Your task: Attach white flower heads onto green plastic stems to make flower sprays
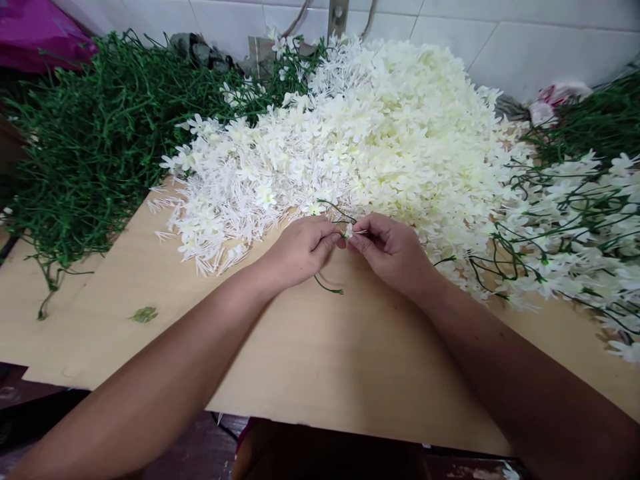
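Observation:
My left hand (311,248) pinches a thin green plastic stem (329,287) between thumb and fingers, and the stem's lower end curves out beneath the hand. Close against it, my right hand (383,245) has its fingertips closed on a small white stamen piece (350,231). The fingertips of both hands nearly meet at the stem's tip, so the exact contact is partly hidden. Just behind them lies a large heap of white and pale yellow artificial flowers (400,127), with loose white stamen pieces (240,203) along its left side.
A tangled pile of green stems (100,127) covers the back left. Stems with white flowers attached (565,233) lie on the right. The wooden table (300,360) ends at its front edge near my body. A tiled wall (550,53) closes off the back.

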A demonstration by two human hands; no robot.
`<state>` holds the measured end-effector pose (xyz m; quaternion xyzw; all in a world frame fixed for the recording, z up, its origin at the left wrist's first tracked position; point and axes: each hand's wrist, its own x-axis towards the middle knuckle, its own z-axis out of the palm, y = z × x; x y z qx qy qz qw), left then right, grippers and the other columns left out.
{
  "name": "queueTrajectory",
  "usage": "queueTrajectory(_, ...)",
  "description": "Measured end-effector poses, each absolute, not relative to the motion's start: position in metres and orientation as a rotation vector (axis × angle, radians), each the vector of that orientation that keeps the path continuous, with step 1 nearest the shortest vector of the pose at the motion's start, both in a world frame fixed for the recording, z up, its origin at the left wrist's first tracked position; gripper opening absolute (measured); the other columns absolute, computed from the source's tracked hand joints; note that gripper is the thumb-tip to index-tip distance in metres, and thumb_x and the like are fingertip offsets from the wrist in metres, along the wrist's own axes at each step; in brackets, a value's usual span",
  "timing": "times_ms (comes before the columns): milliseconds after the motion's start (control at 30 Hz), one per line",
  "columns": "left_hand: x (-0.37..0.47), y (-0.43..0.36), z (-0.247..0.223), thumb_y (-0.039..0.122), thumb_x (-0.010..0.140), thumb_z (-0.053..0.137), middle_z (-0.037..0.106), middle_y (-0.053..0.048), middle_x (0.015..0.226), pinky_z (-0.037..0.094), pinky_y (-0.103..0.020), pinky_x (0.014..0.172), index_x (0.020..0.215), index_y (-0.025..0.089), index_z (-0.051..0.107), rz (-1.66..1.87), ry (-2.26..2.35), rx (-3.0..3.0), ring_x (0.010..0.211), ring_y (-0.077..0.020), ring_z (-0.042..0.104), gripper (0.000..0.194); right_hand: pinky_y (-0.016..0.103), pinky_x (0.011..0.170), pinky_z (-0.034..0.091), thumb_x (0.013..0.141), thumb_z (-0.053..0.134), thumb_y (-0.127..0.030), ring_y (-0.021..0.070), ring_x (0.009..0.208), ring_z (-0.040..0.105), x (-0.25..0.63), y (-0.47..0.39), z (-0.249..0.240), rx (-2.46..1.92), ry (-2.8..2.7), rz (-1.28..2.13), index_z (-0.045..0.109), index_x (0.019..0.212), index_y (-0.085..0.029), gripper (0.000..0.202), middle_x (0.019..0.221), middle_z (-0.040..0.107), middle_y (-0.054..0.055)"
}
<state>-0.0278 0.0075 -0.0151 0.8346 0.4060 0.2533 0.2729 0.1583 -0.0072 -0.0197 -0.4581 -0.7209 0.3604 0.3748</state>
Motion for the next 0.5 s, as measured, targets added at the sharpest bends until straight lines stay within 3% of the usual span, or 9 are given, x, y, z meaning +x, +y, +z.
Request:
queueTrajectory(267, -0.0289, 0.0078, -0.0113, 0.026, 0.091, 0.039, 0.060, 0.000, 0.068, 0.041, -0.025, 0.066, 0.072, 0.016, 0.060, 0.568, 1.099, 2.138, 0.066, -0.0130, 0.054, 0.030, 0.026, 0.058, 0.040, 0.085, 0.055, -0.021, 0.0116, 0.060, 0.051, 0.1562, -0.0069, -0.0215, -1.162, -1.804, 0.949, 0.052, 0.074, -0.019, 0.011, 0.065, 0.058, 0.000)
queueTrajectory(500, -0.0287, 0.0070, -0.0125, 0.021, 0.085, 0.043, 0.045, 0.003, 0.058, 0.035, -0.023, 0.057, 0.059, 0.017, 0.049, 0.610, 1.045, 1.993, 0.057, -0.0099, 0.043, 0.027, 0.025, 0.057, 0.041, 0.081, 0.056, -0.019, 0.0112, 0.058, 0.052, 0.1531, -0.0084, -0.0185, -1.130, -1.822, 1.027, 0.052, 0.071, -0.019, 0.011, 0.062, 0.059, 0.000)
